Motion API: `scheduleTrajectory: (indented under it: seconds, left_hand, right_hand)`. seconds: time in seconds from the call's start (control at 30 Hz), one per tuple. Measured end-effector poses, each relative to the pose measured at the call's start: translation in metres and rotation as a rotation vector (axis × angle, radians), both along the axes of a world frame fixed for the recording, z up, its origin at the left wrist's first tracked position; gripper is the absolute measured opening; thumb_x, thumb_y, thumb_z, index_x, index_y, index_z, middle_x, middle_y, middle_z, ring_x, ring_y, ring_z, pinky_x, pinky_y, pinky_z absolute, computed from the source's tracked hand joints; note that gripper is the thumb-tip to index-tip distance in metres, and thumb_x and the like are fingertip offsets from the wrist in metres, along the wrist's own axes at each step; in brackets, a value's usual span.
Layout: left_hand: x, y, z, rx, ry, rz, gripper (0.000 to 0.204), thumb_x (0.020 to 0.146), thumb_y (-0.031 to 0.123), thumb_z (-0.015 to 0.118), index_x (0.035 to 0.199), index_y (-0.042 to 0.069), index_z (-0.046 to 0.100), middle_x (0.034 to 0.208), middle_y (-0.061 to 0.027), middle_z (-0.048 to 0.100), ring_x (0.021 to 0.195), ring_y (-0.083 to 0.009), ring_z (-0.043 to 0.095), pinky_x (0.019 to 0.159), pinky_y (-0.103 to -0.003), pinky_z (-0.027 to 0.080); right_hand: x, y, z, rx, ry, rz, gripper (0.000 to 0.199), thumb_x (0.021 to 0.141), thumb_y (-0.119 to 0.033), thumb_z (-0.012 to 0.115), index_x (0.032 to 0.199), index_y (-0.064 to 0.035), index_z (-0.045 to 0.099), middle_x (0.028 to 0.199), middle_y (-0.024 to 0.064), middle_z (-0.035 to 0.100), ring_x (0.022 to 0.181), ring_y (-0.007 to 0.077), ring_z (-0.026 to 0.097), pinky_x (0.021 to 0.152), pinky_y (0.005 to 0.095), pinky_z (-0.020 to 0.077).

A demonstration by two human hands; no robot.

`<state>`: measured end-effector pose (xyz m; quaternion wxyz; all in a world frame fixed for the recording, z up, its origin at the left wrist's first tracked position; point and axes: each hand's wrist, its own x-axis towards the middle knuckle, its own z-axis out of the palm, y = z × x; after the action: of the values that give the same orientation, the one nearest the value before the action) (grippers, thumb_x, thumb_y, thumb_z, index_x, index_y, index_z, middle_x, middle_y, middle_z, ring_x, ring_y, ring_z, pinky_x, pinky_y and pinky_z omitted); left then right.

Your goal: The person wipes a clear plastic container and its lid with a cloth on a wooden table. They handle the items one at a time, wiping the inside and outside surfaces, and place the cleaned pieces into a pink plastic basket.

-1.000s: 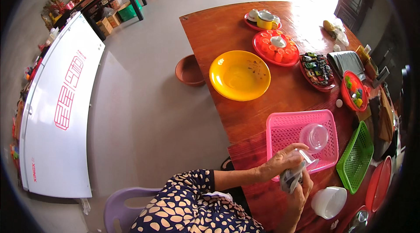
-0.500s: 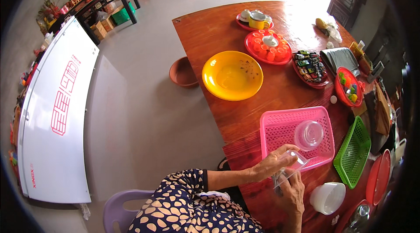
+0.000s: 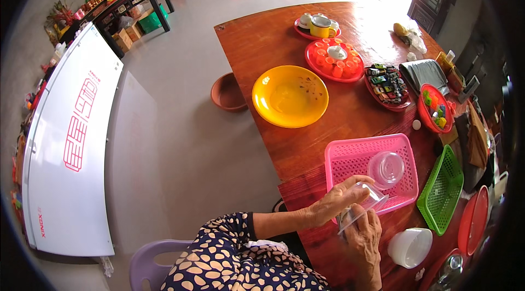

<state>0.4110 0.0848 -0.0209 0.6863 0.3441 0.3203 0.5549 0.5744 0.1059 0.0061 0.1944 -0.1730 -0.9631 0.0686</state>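
Observation:
Clear plastic pieces (image 3: 376, 198), perhaps containers or lids, are held between my two hands at the near edge of the pink basket. My left hand (image 3: 340, 199) curls over them from the left, its fingers pressed to the top. From below, my right hand (image 3: 363, 236) grips a thin clear edge (image 3: 351, 220) with bent fingers. Whether the pieces are joined or separate I cannot tell. Inside the pink plastic basket (image 3: 331, 162), just beyond my hands, sits a round clear plastic container (image 3: 389, 169). White translucent bowls (image 3: 410, 247) stand to the right of my right hand.
Right of the pink basket lies a green basket (image 3: 440, 192), with a red lid or tray (image 3: 473, 220) beside it. Farther back are a yellow basin (image 3: 287, 99), a red tray of orange cups (image 3: 339, 75), and a red dish of toy cars (image 3: 387, 86). The wooden table's (image 3: 257, 143) left edge drops to the floor.
My right hand and the thin clear edge have tilted and shifted slightly. My left hand has moved up a little over the clear pieces. The baskets and bowls stay in place.

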Motion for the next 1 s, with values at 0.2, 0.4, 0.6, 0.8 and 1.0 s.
scheduleTrajectory:
  seconds: [0.2,0.4,0.6,0.8,1.0]
  left_hand:
    - [-0.007,0.003,0.003,0.098,0.008,-0.138,0.091,0.084,0.052,0.063,0.151,0.016,0.012,0.140,-0.0130,0.039,0.130,-0.0293,0.038,0.107,-0.044,0.032]
    - [0.008,0.002,-0.023,0.320,0.107,0.124,0.103,0.074,0.044,0.075,0.151,0.016,0.014,0.152,-0.0095,0.022,0.128,-0.0242,0.039,0.107,-0.044,0.033]
    - [0.005,-0.007,-0.018,0.155,-0.045,0.057,0.082,0.080,0.040,0.070,0.146,0.015,0.028,0.128,-0.0085,0.050,0.112,-0.0172,0.051,0.099,-0.038,0.041]
    - [0.014,-0.002,-0.027,0.077,-0.130,0.026,0.069,0.089,0.044,0.061,0.143,0.015,0.029,0.123,-0.0064,0.051,0.115,-0.0159,0.048,0.096,-0.031,0.043]
    - [0.018,-0.005,-0.029,0.000,-0.207,0.030,0.068,0.090,0.047,0.059,0.141,0.015,0.029,0.125,-0.0062,0.048,0.116,-0.0164,0.048,0.096,-0.033,0.044]
  right_hand:
    - [0.001,0.002,-0.005,0.041,0.132,-0.055,0.031,0.064,-0.006,0.068,0.095,-0.0046,0.064,0.099,0.0130,0.059,0.073,0.0298,0.058,0.061,0.0386,0.0490]
    - [-0.014,0.000,0.004,-0.247,0.360,-0.024,0.036,0.061,0.003,0.066,0.097,-0.0016,0.062,0.089,0.0142,0.061,0.077,0.0319,0.060,0.063,0.0379,0.0494]
    - [-0.006,0.006,0.015,-0.912,0.291,0.058,0.032,0.069,0.000,0.060,0.101,0.0026,0.063,0.107,0.0178,0.056,0.092,0.0299,0.059,0.076,0.0383,0.0491]
    - [-0.017,0.006,-0.004,-0.513,0.366,-0.116,0.028,0.075,0.003,0.058,0.103,0.0039,0.062,0.111,0.0207,0.055,0.099,0.0348,0.057,0.081,0.0405,0.0488]
    - [-0.015,0.010,-0.015,-0.153,0.144,-0.337,0.031,0.073,-0.008,0.071,0.102,0.0005,0.063,0.115,0.0192,0.053,0.099,0.0370,0.057,0.077,0.0433,0.0506]
